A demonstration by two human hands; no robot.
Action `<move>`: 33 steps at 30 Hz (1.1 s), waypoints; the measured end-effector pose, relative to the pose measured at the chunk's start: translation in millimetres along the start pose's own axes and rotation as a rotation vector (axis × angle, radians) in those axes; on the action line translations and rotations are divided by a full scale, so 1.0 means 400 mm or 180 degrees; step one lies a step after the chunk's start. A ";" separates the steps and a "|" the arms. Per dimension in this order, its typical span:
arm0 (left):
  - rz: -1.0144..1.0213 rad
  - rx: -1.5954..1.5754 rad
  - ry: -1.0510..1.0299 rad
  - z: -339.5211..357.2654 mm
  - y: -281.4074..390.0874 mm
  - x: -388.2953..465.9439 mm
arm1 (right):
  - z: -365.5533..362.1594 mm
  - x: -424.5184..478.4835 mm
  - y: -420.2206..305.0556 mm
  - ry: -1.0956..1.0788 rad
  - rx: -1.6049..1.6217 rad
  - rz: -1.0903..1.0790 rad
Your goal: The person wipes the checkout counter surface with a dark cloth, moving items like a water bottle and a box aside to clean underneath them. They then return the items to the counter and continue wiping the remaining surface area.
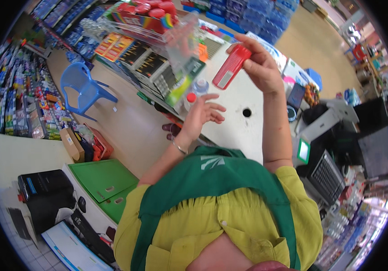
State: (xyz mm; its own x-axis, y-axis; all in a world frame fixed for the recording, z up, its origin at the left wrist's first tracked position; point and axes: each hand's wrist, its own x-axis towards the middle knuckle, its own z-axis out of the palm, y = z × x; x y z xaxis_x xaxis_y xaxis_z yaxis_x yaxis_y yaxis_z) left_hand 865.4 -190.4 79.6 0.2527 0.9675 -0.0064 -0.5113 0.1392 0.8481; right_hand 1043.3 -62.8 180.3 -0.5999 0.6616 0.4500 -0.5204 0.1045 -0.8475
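Note:
My right hand is raised over the white counter, gripping a slim red packet near its upper end. The packet tilts, and a pale label with small print shows on its lower half. Lower and to the left, my left hand hovers at the counter's edge, fingers apart and holding nothing. Just beyond it stands a bottle with a red cap, partly hidden by the hand. A clear bottle is beside that one. A round black hole pierces the counter top.
Stacked black boxes and a clear bin of red-lidded goods line the counter's far left. A keyboard and a green-framed scanner sit at right. A blue plastic chair stands on the floor beside green cabinet doors.

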 end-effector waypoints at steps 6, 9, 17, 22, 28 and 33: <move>-0.0419 -0.0790 -0.0581 0.076 -0.055 0.049 | -0.002 -0.208 0.043 0.0393 0.0021 0.0526; -0.0203 -0.0170 -0.0087 0.123 -0.082 0.052 | 0.018 -0.285 0.058 0.0869 0.0232 0.0466; -0.0275 0.0323 -0.0460 0.174 -0.132 0.033 | 0.026 -0.409 0.084 0.1961 0.0377 0.0464; -0.0216 0.0260 -0.0555 0.183 -0.142 0.019 | 0.018 -0.426 0.083 0.1874 0.0658 0.0406; 0.0314 0.0529 -0.0397 0.196 -0.149 0.011 | 0.019 -0.422 0.072 0.1958 0.0696 0.0475; 0.0751 0.1721 -0.0211 0.175 -0.139 0.005 | 0.017 -0.430 0.060 0.1906 0.0291 0.0838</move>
State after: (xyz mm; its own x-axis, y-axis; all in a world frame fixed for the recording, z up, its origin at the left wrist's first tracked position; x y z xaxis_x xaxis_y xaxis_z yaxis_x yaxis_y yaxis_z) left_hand 951.9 -211.0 69.3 0.2429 0.9415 0.2336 -0.0732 -0.2223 0.9722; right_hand 1130.0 -179.0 84.6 -0.2861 0.9579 -0.0257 -0.4679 -0.1631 -0.8686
